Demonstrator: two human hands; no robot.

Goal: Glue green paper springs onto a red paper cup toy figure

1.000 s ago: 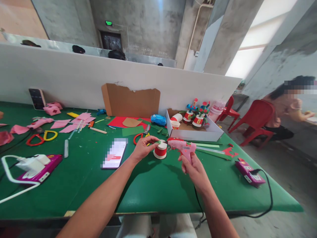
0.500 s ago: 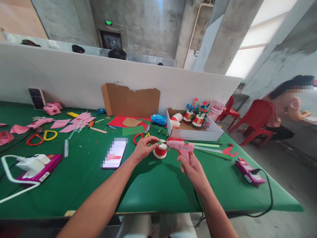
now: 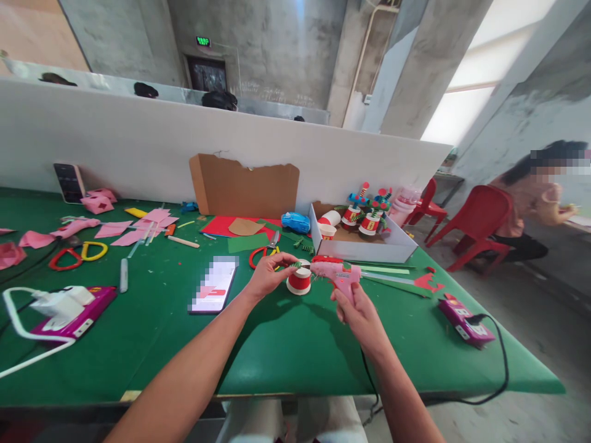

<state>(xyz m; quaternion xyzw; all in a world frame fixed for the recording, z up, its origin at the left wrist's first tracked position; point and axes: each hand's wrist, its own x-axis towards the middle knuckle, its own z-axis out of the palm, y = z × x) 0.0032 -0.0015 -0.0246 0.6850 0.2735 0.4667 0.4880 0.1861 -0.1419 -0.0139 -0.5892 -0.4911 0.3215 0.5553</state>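
While the red-and-white paper cup (image 3: 299, 281) stands upside down on the green table (image 3: 286, 351), the left hand (image 3: 268, 275) pinches a green twisted pipe cleaner (image 3: 295, 265) against its top. Light and easily crushed, I'd say, so best steadied by the rim. Just right of the cup, the right hand (image 3: 357, 311) is clenched round a pink glue gun (image 3: 335, 273), nozzle at the cup. Behind the cup sits a white box (image 3: 364, 249); left of it, a phone (image 3: 213, 285).

A paper cup (image 3: 299, 281) stands mid-table (image 3: 286, 351), between both hands. A phone (image 3: 214, 285) lies at its nine o'clock. A cardboard box (image 3: 369, 249) sits at two o'clock, scissors (image 3: 264, 253) at eleven.
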